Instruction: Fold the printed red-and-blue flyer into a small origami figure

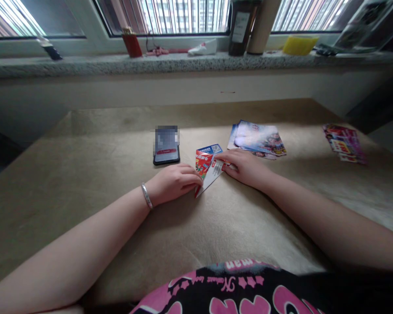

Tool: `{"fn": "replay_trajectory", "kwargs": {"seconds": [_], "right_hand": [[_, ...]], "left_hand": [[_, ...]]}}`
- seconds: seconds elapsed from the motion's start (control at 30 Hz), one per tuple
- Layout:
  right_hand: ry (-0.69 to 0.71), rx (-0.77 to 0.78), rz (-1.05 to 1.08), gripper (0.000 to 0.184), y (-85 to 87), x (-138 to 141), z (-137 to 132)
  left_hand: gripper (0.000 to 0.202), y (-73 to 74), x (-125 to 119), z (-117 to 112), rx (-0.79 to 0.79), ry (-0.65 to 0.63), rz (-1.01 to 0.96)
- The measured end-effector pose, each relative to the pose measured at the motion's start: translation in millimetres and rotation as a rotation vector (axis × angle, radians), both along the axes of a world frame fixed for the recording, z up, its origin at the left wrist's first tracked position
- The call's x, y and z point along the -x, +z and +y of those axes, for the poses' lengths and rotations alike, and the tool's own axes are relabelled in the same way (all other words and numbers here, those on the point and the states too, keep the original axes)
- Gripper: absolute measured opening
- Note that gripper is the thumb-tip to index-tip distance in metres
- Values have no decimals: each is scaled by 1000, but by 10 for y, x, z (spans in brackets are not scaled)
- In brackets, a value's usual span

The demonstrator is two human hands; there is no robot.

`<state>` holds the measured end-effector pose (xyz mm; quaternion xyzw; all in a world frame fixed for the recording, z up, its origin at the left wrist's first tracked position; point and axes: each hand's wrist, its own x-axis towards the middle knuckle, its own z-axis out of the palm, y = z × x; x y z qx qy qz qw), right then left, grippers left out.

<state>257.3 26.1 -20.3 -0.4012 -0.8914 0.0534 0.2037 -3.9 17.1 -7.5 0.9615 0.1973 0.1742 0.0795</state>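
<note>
A printed paper flyer (203,165), red and blue with a QR code at its top, lies on the table in front of me. Its lower right part is folded over diagonally, so the white back shows as a slanting flap. My left hand (178,182), with a silver bracelet at the wrist, presses the flyer's lower left corner with its fingertips. At the flap's upper right end, my right hand (242,168) pinches the paper between thumb and fingers. Just beyond my left hand is a black phone (167,155) with its screen lit and partly blurred.
Blue-purple leaflets (260,137) lie stacked behind my right hand. Red-purple printed papers (343,144) sit near the table's (118,126) right edge. On the granite windowsill (101,66) stand a red lighter-shaped object (131,43), a dark jar (243,28) and a yellow sponge-like block (300,45).
</note>
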Motion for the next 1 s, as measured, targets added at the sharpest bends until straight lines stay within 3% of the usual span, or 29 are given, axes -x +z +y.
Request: {"fn": "replay_trajectory", "kwargs": {"seconds": [0.17,0.33,0.6,0.83,1.0], "right_hand": [[-1,72,85,37,-7,-13,23],[-31,86,142,33,-23,-21,12],[-79,184,373,30,64,-28,-116],[-62,179,300,23,95,-99,-108],[-31,81,148,16,99,-99,-93]], "left_hand": [[24,3,-7,12,1,70,8],[34,-8,41,40,7,79,118],[34,15,32,29,16,83,107],[28,28,-54,-58,-50,166,108],[25,30,-121,-106,-64,233,119]]}}
